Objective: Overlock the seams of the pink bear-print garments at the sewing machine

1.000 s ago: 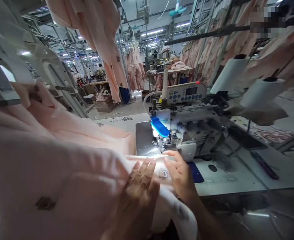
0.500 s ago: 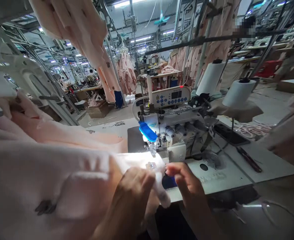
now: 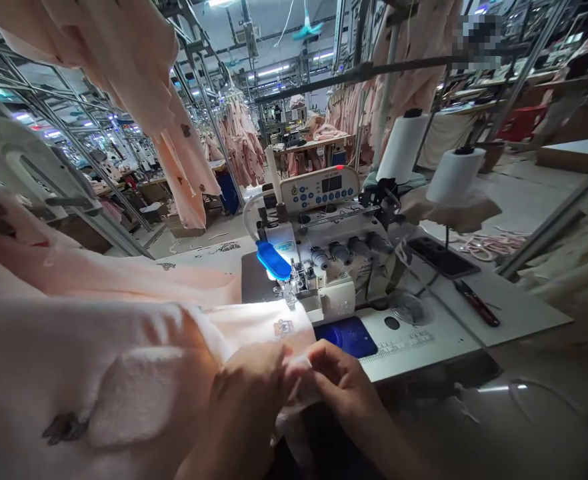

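A pale pink plush garment (image 3: 139,333) spreads over the left of the machine table, with a small bear print near its lit edge. My left hand (image 3: 254,380) is closed on that edge, knuckles up. Beside it, my right hand (image 3: 341,380) pinches the same fabric, fingertips almost meeting the left ones. The garment's far edge lies at the presser foot (image 3: 289,293) of a white overlock sewing machine (image 3: 337,243), under a blue cover (image 3: 274,260). A dark blue pad (image 3: 347,335) shows on the table right of the fabric.
Two white thread cones (image 3: 457,175) stand behind the machine at right. Dark red-handled snips (image 3: 477,303) and a black phone-like slab (image 3: 443,257) lie on the table's right side. Pink pieces (image 3: 139,80) hang at upper left, beside metal rails.
My right hand has moved left and down to the garment edge and closed on it beside my left hand. The view has shifted slightly, and more of the blue pad shows.
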Tool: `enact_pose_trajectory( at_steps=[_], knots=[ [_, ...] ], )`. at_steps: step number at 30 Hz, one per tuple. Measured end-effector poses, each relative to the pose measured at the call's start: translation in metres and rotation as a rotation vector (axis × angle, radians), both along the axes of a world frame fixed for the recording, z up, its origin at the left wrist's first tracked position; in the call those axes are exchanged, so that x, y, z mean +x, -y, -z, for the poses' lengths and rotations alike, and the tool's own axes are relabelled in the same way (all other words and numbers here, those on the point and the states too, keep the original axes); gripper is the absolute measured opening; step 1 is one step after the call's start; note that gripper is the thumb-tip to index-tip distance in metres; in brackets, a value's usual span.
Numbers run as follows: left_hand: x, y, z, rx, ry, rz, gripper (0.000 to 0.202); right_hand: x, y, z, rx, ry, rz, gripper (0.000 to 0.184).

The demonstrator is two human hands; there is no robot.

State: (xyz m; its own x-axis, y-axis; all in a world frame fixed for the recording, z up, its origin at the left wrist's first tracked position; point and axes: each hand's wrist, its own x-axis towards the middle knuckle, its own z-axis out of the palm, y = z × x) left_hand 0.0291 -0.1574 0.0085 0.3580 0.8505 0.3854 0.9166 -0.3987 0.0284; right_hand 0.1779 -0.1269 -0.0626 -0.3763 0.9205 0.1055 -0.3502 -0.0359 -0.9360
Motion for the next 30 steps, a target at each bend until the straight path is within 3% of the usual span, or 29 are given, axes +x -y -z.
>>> enact_pose_trajectory(
  at_steps=[2, 5, 9, 13, 17, 20, 23, 30],
  knots=[
    [0.001, -0.007, 0.01, 0.003, -0.005, -0.088, 0.023, -0.004, 0.0, 0.004, 0.015, 0.053, -0.034, 0.021],
    [-0.006, -0.015, 0.016, 0.073, 0.016, -0.121, 0.021, -0.007, -0.002, 0.004, 0.038, 0.091, -0.046, 0.026],
    [-0.014, -0.015, 0.006, 0.023, -0.048, -0.108, 0.03, -0.005, -0.006, -0.005, 0.089, 0.161, 0.029, 0.03],
    [-0.009, -0.016, 0.0, 0.085, -0.02, -0.273, 0.034, -0.007, -0.013, -0.009, 0.059, 0.2, 0.051, 0.031],
    [-0.009, -0.047, 0.003, 0.206, -0.107, -0.307, 0.032, -0.016, -0.029, -0.007, 0.117, 0.326, 0.229, 0.026],
    [-0.012, -0.081, 0.007, -0.022, -0.144, -0.276, 0.029, -0.023, -0.043, -0.003, 0.193, 0.508, 0.387, 0.018],
    [-0.012, -0.099, 0.008, -0.261, -0.144, -0.268, 0.022, -0.024, -0.049, 0.002, 0.167, 0.527, 0.402, 0.017],
    [-0.007, -0.085, 0.01, -0.349, -0.195, -0.229, 0.022, -0.012, -0.033, 0.006, 0.162, 0.513, 0.288, 0.013]
  ],
)
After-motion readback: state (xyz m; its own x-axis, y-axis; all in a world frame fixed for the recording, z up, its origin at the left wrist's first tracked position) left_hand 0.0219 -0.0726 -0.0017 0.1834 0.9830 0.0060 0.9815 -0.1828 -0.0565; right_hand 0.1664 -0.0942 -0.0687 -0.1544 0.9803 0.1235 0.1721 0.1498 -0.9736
